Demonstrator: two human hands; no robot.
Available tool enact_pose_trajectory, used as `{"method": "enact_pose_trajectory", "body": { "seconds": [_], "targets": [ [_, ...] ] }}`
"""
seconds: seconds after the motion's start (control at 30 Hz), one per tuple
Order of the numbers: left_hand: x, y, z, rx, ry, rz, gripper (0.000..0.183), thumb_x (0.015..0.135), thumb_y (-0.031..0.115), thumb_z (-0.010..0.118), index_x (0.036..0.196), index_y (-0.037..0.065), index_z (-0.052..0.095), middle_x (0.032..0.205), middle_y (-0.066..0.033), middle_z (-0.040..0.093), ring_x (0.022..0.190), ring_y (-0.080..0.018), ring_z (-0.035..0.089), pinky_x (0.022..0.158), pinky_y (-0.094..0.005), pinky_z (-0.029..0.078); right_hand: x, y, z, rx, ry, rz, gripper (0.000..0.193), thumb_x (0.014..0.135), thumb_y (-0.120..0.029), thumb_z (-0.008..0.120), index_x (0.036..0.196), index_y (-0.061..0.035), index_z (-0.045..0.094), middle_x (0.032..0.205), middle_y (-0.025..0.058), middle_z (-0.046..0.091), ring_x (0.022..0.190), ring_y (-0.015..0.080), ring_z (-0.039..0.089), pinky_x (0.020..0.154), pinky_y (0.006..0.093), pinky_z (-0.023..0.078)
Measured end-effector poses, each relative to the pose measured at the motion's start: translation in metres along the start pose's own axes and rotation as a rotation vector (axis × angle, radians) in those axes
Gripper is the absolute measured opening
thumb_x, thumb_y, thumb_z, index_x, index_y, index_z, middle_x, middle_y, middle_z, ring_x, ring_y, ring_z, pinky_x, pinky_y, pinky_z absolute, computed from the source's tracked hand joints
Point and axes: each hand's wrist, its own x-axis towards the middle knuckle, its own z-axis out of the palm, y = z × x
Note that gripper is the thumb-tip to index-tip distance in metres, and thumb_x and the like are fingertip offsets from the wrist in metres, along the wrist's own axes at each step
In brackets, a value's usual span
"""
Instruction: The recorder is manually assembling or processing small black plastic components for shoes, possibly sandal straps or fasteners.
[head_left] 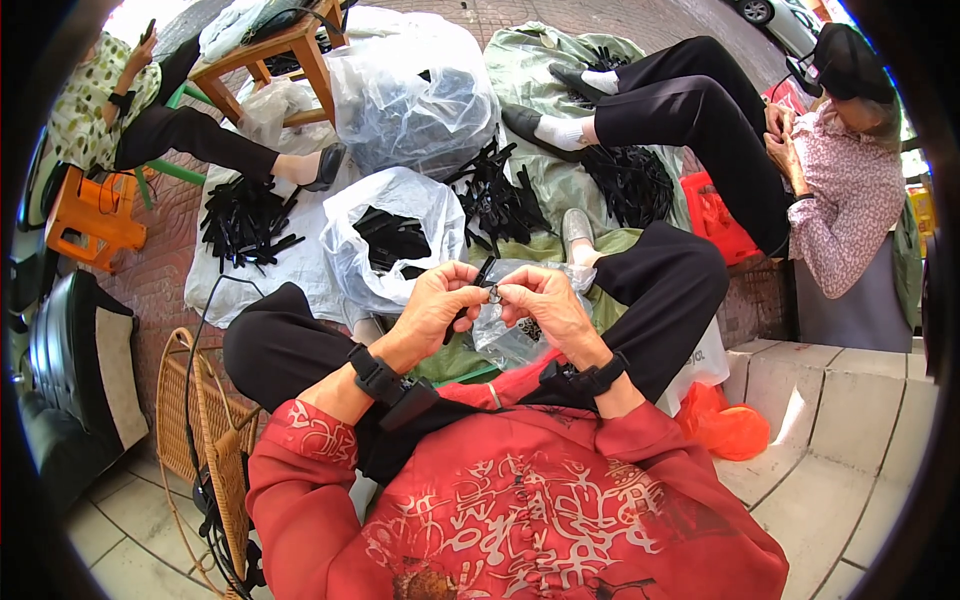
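Above my lap, my left hand (438, 306) is closed round a slim black strip (486, 270), whose upper end sticks out past the thumb. My right hand (548, 308) pinches a small shiny piece (494, 294) against the strip near that end; it is too small to make out its kind. Just beyond my hands stands an open white plastic bag (342, 222) of black strips (390, 238). Partly behind my right hand lies a clear plastic bag (500, 345) with small dark bits in it.
Heaps of black strips (250, 222) lie on sheets ahead, beside a large filled clear bag (415, 110). One person (850, 180) sits at the right, another (140, 110) at the far left near an orange stool (98, 215). A wicker basket (200, 440) is at my left.
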Motion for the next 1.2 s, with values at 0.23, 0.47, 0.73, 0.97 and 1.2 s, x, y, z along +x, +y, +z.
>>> {"method": "enact_pose_trajectory", "body": {
  "seconds": [0.23, 0.47, 0.73, 0.97, 1.2],
  "targets": [
    [0.0, 0.0, 0.0, -0.014, 0.005, -0.029, 0.017, 0.076, 0.001, 0.056, 0.092, 0.001, 0.049, 0.072, -0.0065, 0.058, 0.054, -0.0078, 0.051, 0.04, -0.0176, 0.037, 0.002, 0.005, -0.001, 0.003, 0.052, -0.08, 0.012, 0.079, -0.009, 0.057, 0.084, 0.0018, 0.056, 0.069, 0.0057, 0.059, 0.057, 0.0101, 0.057, 0.051, 0.0207, 0.047],
    [-0.004, -0.002, -0.002, 0.056, -0.039, -0.029, 0.018, 0.078, 0.006, 0.055, 0.096, 0.002, 0.05, 0.075, -0.0066, 0.059, 0.054, -0.0078, 0.053, 0.042, -0.0174, 0.039, 0.005, 0.004, -0.008, 0.093, 0.2, -0.201, 0.012, 0.08, -0.009, 0.056, 0.086, 0.0016, 0.055, 0.07, 0.0062, 0.059, 0.056, 0.0105, 0.057, 0.052, 0.0219, 0.048],
    [-0.004, -0.001, -0.002, 0.117, -0.058, -0.045, 0.018, 0.08, 0.008, 0.055, 0.097, 0.003, 0.053, 0.072, -0.0046, 0.059, 0.049, -0.0047, 0.047, 0.038, -0.0169, 0.032, 0.009, 0.005, -0.015, 0.305, 0.161, -0.104, 0.012, 0.08, -0.011, 0.057, 0.084, 0.0005, 0.056, 0.07, 0.0064, 0.058, 0.054, 0.0107, 0.056, 0.051, 0.0227, 0.049],
    [-0.006, 0.001, 0.0, 0.111, -0.073, -0.059, 0.018, 0.08, 0.008, 0.055, 0.096, 0.001, 0.054, 0.071, -0.0054, 0.059, 0.049, -0.0049, 0.047, 0.038, -0.0165, 0.032, 0.011, 0.011, -0.015, 0.303, 0.095, -0.062, 0.01, 0.08, -0.011, 0.057, 0.082, -0.0012, 0.055, 0.068, 0.0058, 0.057, 0.053, 0.0112, 0.055, 0.05, 0.0228, 0.047],
    [-0.006, 0.004, 0.002, 0.047, -0.101, -0.077, 0.018, 0.078, 0.006, 0.055, 0.095, 0.0, 0.056, 0.07, -0.0047, 0.057, 0.05, -0.0054, 0.047, 0.039, -0.0164, 0.032, 0.008, 0.012, -0.006, 0.348, 0.084, -0.095, 0.01, 0.079, -0.01, 0.057, 0.084, -0.0013, 0.055, 0.07, 0.0048, 0.057, 0.053, 0.0095, 0.054, 0.048, 0.0199, 0.045]
  ]
}}
